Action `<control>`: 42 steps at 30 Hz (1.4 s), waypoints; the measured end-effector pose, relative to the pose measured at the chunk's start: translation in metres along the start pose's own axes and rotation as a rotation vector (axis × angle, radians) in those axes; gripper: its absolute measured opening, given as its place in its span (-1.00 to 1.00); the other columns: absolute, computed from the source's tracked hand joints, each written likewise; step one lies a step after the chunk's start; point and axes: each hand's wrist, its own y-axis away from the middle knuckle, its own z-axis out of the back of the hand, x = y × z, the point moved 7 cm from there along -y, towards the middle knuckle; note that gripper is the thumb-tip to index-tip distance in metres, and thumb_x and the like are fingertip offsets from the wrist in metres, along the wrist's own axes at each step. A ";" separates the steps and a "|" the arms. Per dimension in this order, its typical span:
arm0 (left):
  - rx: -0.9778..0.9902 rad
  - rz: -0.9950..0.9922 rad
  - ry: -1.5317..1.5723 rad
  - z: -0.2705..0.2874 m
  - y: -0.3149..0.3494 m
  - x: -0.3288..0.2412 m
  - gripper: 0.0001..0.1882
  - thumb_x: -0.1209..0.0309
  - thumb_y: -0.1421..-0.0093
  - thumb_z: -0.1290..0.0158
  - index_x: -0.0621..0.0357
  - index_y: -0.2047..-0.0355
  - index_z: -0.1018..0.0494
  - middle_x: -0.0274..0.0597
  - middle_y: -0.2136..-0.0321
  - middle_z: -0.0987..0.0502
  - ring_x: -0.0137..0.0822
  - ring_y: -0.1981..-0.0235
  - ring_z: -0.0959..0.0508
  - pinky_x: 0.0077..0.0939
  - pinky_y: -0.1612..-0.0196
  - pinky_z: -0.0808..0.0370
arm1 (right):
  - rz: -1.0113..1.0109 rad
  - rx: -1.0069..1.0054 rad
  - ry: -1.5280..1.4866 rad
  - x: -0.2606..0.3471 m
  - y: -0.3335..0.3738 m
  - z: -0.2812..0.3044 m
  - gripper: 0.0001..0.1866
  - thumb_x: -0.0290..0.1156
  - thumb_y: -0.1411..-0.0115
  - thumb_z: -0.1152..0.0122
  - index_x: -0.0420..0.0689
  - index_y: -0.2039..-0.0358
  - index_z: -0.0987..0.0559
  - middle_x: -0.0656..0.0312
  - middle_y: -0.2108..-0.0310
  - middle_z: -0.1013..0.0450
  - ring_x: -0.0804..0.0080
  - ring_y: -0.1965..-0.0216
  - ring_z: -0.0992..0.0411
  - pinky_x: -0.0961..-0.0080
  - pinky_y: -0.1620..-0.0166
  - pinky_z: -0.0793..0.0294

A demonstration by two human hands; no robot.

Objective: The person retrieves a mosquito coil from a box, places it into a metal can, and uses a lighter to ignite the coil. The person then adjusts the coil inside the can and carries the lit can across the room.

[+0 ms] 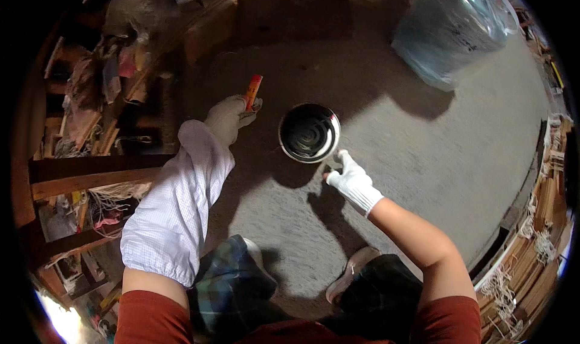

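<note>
My left hand [229, 119], in a pale glove with a white sleeve cover over the forearm, is closed around a slim red-and-orange stick-shaped packet [252, 91] that points away from me. To the right of it a round tin [283, 140] with a light rim stands on the floor. Dark spiral rings [310, 134] show inside it, with a small red spot at the inner right edge. Just off the tin's lower right rim is my right hand [353, 181], in a white knitted glove, its thumb and finger apart. I see nothing held there.
A large clear plastic bag [456, 36] sits on the concrete floor [399, 157] at the far right. Wooden shelving [96, 184] crowded with scraps and strings lines the left. Tied bundles of wooden strips [547, 205] lie along the right edge. My shoes [353, 273] are below the tin.
</note>
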 end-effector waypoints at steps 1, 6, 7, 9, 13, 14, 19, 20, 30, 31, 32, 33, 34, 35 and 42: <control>-0.069 -0.011 -0.037 0.018 0.001 0.000 -0.74 0.32 -0.26 0.09 0.20 0.15 -0.46 -0.14 0.16 -0.51 -0.29 0.12 -0.52 -0.44 0.03 -0.44 | 0.007 0.027 0.037 0.017 0.006 0.006 -0.27 -0.18 -0.02 -0.15 -0.13 -0.21 -0.20 -0.10 -0.05 -0.39 -0.01 -0.07 -0.37 0.31 -0.10 -0.33; -0.052 -0.768 -1.191 0.001 0.165 -0.101 -0.77 0.27 -0.19 0.00 0.10 0.23 -0.50 -0.03 0.33 -0.52 -0.02 0.25 -0.52 -0.22 0.20 -0.45 | 0.300 0.245 0.126 0.046 0.033 0.012 -0.52 -0.13 -0.07 0.01 -0.18 0.08 -0.37 -0.23 0.18 -0.43 -0.17 0.11 -0.41 0.15 0.05 -0.38; -0.017 -0.657 -0.927 -0.009 0.211 -0.127 -0.77 0.28 -0.18 -0.01 0.13 0.24 -0.49 -0.02 0.35 -0.51 -0.01 0.29 -0.53 -0.24 0.20 -0.46 | 0.299 0.315 0.153 0.031 0.030 -0.001 -0.59 -0.13 -0.07 0.01 -0.15 0.17 -0.40 -0.21 0.22 -0.44 -0.16 0.16 -0.41 0.13 0.09 -0.38; 0.079 -0.797 -0.978 -0.014 0.255 -0.165 -0.74 0.32 -0.20 -0.01 0.22 0.18 -0.48 -0.07 0.27 -0.53 -0.14 0.22 -0.53 -0.30 0.11 -0.45 | 0.217 0.324 0.213 -0.017 0.011 -0.017 -0.70 -0.19 -0.04 -0.07 -0.11 0.28 -0.47 -0.10 0.28 -0.48 -0.08 0.18 -0.44 0.18 0.11 -0.41; -0.248 -0.606 -0.702 0.045 0.317 -0.168 -0.68 0.23 -0.21 -0.06 0.26 0.22 -0.49 -0.09 0.28 -0.57 -0.28 0.21 -0.55 -0.39 0.13 -0.47 | 0.145 0.472 0.470 -0.044 0.001 -0.031 -0.48 -0.15 -0.02 -0.18 -0.06 0.00 -0.50 -0.02 0.07 -0.48 0.07 -0.02 -0.42 0.37 -0.05 -0.39; -0.275 -0.601 -0.403 0.056 0.328 -0.159 -0.69 0.25 -0.23 -0.05 0.27 0.19 -0.49 -0.11 0.29 -0.58 -0.32 0.27 -0.56 -0.45 0.19 -0.49 | 0.180 0.485 0.597 -0.043 -0.007 -0.029 -0.48 -0.13 -0.02 -0.18 -0.06 -0.01 -0.49 -0.01 0.05 -0.47 0.07 -0.04 -0.41 0.35 -0.06 -0.38; -0.689 -0.767 -0.034 0.103 0.418 -0.142 -0.67 0.24 -0.29 0.01 0.32 0.19 -0.46 -0.13 0.38 -0.59 -0.39 0.40 -0.55 -0.53 0.28 -0.48 | 0.299 0.528 0.792 -0.030 0.025 -0.040 -0.44 -0.06 -0.03 -0.17 -0.04 -0.03 -0.47 0.02 0.01 -0.45 0.07 -0.07 -0.38 0.30 -0.09 -0.37; -0.757 -0.863 0.015 0.123 0.432 -0.143 -0.72 0.29 -0.33 0.10 0.30 0.25 -0.45 -0.16 0.41 -0.56 -0.40 0.43 -0.49 -0.51 0.28 -0.45 | 0.274 0.551 0.824 -0.025 0.028 -0.039 -0.44 -0.04 -0.03 -0.17 -0.03 -0.03 -0.47 0.03 0.01 -0.45 0.07 -0.06 -0.39 0.29 -0.08 -0.38; -1.130 -0.987 0.415 0.297 0.520 -0.205 -0.83 0.48 -0.28 0.15 0.34 0.19 -0.32 -0.12 0.47 -0.47 -0.46 0.63 -0.42 -0.62 0.58 -0.48 | 0.277 0.567 1.050 -0.027 0.014 -0.042 -0.47 -0.04 -0.04 -0.11 0.02 -0.02 -0.49 0.08 0.01 -0.47 0.10 -0.05 -0.41 0.29 -0.07 -0.41; -1.225 -0.978 0.413 0.323 0.521 -0.207 -0.85 0.48 -0.28 0.13 0.30 0.20 -0.31 -0.11 0.48 -0.48 -0.46 0.64 -0.42 -0.60 0.60 -0.49 | 0.262 0.557 1.061 -0.026 0.014 -0.041 -0.48 -0.05 -0.05 -0.11 0.02 -0.02 -0.49 0.08 0.01 -0.46 0.11 -0.05 -0.41 0.29 -0.07 -0.41; -1.249 -0.932 0.364 0.341 0.516 -0.207 -0.86 0.49 -0.27 0.12 0.28 0.20 -0.31 -0.10 0.47 -0.48 -0.45 0.64 -0.41 -0.59 0.61 -0.49 | 0.274 0.550 1.066 -0.023 0.015 -0.038 -0.49 -0.06 -0.06 -0.09 0.02 -0.02 -0.49 0.09 0.00 -0.46 0.13 -0.06 -0.41 0.31 -0.08 -0.40; -1.272 -0.886 0.311 0.350 0.512 -0.210 -0.87 0.50 -0.26 0.11 0.26 0.20 -0.30 -0.10 0.47 -0.49 -0.45 0.65 -0.41 -0.59 0.63 -0.48 | 0.271 0.547 1.054 -0.021 0.017 -0.035 -0.49 -0.06 -0.06 -0.09 0.02 -0.02 -0.49 0.10 -0.01 -0.46 0.13 -0.06 -0.40 0.31 -0.08 -0.40; -1.297 -0.838 0.259 0.358 0.509 -0.212 -0.88 0.50 -0.26 0.10 0.24 0.20 -0.30 -0.09 0.47 -0.49 -0.45 0.66 -0.41 -0.58 0.65 -0.48 | 0.268 0.545 1.042 -0.019 0.019 -0.032 -0.48 -0.07 -0.06 -0.09 0.02 -0.03 -0.48 0.11 -0.01 -0.46 0.13 -0.06 -0.40 0.31 -0.08 -0.40; -1.328 -0.805 0.245 0.365 0.507 -0.212 -0.88 0.50 -0.25 0.10 0.23 0.20 -0.30 -0.10 0.47 -0.49 -0.44 0.66 -0.41 -0.58 0.65 -0.47 | 0.266 0.545 1.032 -0.019 0.020 -0.031 -0.48 -0.07 -0.05 -0.09 0.02 -0.03 -0.48 0.11 -0.01 -0.45 0.14 -0.06 -0.40 0.31 -0.08 -0.40; -1.205 -0.923 0.336 0.374 0.494 -0.202 -0.88 0.38 -0.28 0.03 0.15 0.26 -0.32 -0.13 0.51 -0.46 -0.41 0.72 -0.35 -0.56 0.71 -0.30 | 0.292 0.536 1.051 -0.033 0.025 -0.034 -0.50 -0.08 -0.04 -0.10 0.05 -0.01 -0.48 0.09 0.01 -0.46 0.12 -0.04 -0.42 0.30 -0.06 -0.41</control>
